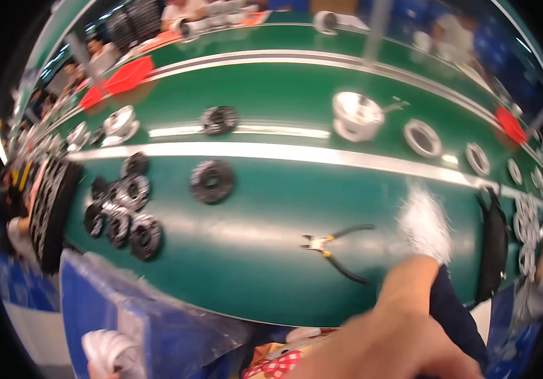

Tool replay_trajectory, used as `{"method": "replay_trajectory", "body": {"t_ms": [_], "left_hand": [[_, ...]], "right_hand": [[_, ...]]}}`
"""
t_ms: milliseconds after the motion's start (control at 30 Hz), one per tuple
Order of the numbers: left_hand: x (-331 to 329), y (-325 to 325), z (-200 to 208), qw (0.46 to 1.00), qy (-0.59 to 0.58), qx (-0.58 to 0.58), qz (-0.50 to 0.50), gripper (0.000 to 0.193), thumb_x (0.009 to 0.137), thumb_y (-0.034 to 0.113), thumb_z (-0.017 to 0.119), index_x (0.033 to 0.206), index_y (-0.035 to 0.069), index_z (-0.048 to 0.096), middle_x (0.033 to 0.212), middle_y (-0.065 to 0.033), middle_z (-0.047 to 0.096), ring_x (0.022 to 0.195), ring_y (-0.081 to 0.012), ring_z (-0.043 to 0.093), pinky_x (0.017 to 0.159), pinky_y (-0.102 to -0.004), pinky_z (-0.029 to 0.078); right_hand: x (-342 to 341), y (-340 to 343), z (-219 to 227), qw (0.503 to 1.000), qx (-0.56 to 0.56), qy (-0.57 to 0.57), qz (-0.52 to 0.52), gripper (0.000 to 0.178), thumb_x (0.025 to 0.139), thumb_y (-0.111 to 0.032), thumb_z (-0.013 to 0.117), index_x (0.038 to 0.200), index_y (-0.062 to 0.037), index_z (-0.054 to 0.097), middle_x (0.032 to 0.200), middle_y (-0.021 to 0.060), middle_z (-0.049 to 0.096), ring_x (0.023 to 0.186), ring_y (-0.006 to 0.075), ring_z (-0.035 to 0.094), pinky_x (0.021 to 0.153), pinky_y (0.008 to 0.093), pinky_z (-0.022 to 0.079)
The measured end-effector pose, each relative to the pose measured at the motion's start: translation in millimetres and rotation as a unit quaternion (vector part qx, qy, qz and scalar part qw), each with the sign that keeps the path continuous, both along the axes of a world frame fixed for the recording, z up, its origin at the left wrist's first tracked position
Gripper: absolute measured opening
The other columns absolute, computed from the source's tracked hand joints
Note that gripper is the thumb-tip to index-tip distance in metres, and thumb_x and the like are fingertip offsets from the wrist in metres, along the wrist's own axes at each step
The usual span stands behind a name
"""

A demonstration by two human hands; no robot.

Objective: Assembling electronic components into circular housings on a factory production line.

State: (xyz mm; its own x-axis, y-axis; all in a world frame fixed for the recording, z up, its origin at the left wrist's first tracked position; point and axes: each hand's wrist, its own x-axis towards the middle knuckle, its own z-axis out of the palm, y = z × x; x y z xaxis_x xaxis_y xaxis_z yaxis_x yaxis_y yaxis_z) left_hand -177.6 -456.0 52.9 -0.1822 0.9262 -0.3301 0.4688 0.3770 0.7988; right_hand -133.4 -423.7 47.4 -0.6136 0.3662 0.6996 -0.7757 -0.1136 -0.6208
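Observation:
My right hand (398,338) is large and blurred at the lower right, its skin bare. Its far end meets a bristly white bundle of thin strands (424,221) on the green table; the fingers cannot be made out. To the left of it lie cutting pliers (319,242) with black and yellow handles, jaws pointing left and handles spread. My left hand (110,354) is at the lower left over a blue bin, mostly cut off and blurred; white ribbed material covers or fills it, I cannot tell which. One black ring-shaped part (213,181) lies apart on the table.
More black rings (146,237) cluster at the left of the table, beside a black rack (56,215). Clear plastic lines the blue bin (88,278). A black pouch (493,246) lies at the right. Beyond a pale rail, a green belt carries a white-silver housing (357,117) and pale rings (422,138).

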Motion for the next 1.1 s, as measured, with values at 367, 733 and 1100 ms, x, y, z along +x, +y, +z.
{"method": "replay_trajectory", "body": {"t_ms": [367, 733, 1100], "left_hand": [[-136.3, -25.1, 38.2, 0.964, -0.149, 0.097, -0.198, 0.091, 0.062, 0.031, 0.066, 0.13, -0.008, 0.021, 0.127, -0.0223, 0.039, 0.12, -0.0348, 0.038, 0.102, -0.0415, 0.028], [122.7, 213.2, -105.8, 0.615, -0.661, -0.143, -0.406, 0.023, 0.084, 0.027, 0.052, 0.092, 0.005, 0.051, 0.06, 0.0041, 0.036, 0.056, -0.0087, 0.041, 0.081, -0.0359, 0.041], [263.5, 262.1, -162.2, 0.658, -0.66, -0.245, -0.268, 0.017, 0.081, 0.021, 0.057, 0.082, 0.006, 0.05, 0.058, -0.0019, 0.048, 0.05, -0.0144, 0.051, 0.068, -0.0361, 0.05]], "right_hand": [[164.1, 10.1, 33.0, 0.922, 0.16, 0.352, -0.026, 0.03, 0.078, -0.004, 0.035, 0.077, 0.0138, 0.06, 0.085, 0.0289, 0.058, 0.081, 0.0373, 0.058, 0.079, 0.0437, 0.049], [266.1, -59.6, -35.9, 0.968, 0.225, 0.008, -0.114, 0.038, 0.085, -0.031, 0.054, 0.082, 0.007, 0.057, 0.079, 0.0212, 0.059, 0.07, 0.0339, 0.057, 0.067, 0.0442, 0.047], [267.4, 54.8, -94.9, 0.18, 0.24, -0.531, -0.793, 0.04, 0.062, -0.012, 0.07, 0.1, -0.004, 0.058, 0.117, 0.0098, 0.05, 0.115, 0.032, 0.04, 0.094, 0.0424, 0.033]]}}
